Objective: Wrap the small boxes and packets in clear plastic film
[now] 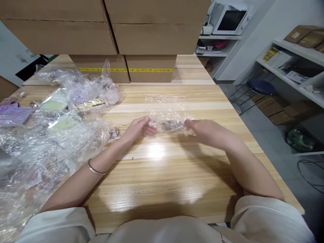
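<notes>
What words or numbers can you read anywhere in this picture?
None can be read.
Yellow tape on the cardboard boxes: dark marks, too blurred to read.
Labels on the shelf boxes and yellow packet: too small.
Pale green cards in the plastic bags: no legible print.
Clear bag held between the left hand and right hand: no text visible.

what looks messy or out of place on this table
Nothing looks spilled or broken. A loose heap of clear plastic bags sprawls over the table's left side, while both hands, left hand and right hand, hold one small clear bag.
</notes>
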The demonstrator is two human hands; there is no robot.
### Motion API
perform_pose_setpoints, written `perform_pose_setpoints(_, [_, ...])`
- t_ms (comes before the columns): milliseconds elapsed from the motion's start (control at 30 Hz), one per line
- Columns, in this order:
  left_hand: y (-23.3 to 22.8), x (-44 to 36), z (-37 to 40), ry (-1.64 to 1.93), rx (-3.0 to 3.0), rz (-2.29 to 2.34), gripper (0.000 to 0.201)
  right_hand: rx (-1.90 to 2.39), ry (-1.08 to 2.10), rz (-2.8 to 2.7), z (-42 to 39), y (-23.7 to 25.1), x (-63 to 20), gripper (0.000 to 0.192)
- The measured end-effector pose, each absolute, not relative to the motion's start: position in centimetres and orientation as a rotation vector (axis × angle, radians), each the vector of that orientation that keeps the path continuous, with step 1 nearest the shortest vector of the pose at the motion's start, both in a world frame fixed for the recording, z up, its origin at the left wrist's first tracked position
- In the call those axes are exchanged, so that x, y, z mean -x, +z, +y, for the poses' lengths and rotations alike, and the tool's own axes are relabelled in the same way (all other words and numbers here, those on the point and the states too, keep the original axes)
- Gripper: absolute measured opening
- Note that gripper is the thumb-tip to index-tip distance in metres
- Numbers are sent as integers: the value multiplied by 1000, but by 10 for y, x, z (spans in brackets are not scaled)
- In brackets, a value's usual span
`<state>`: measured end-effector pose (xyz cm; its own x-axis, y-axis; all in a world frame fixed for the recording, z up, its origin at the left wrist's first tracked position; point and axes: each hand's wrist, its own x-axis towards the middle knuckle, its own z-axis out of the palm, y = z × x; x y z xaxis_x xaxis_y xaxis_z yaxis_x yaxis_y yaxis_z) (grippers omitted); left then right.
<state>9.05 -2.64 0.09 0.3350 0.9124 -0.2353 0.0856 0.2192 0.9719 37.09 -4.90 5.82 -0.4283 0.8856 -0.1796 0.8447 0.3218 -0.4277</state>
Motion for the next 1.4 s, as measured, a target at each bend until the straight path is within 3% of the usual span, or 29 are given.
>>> perform_pose_setpoints(133, [-3,-82,-19,692,-1401,1025,60,1595,1026,-2213,-2,52,-397,15])
perform_pose_setpoints(267, [-10,-82,-14,685,-1444,1167,45,1394,1408,-1711,32,26,-422,29])
perform_pose_setpoints(367, [-14,-87,-9,840,-1316,1176,44,1315,1455,-1245,45,5,-430,26])
perform_pose_setpoints(467, [-18,-91,-3,915,-1232,1144,47,1298,1505,-974,50,-5,-436,9])
perform_pose_setpoints(567, [-23,-93,1,928,-1232,1148,50,1430,1586,-1079,39,-10,-442,23])
perform_pose_setpoints(700, [-31,-97,4,937,-1280,1190,51,1557,1368,-1395,10,-24,-437,28])
perform_pose_setpoints(867, [-44,-102,7,1034,-1352,1241,43,1441,1094,-1221,-4,-51,-409,42])
perform_pose_setpoints(1233, [-37,-104,7,847,-1696,1584,23,2055,301,-1743,-13,-49,-413,24])
perform_pose_setpoints(1300, [-35,-103,5,773,-1866,1740,26,2130,222,-1759,-14,-47,-410,27])
perform_pose_setpoints(1400, [-34,-101,1,899,-2196,1860,47,2078,-86,-1767,-19,-45,-405,48])
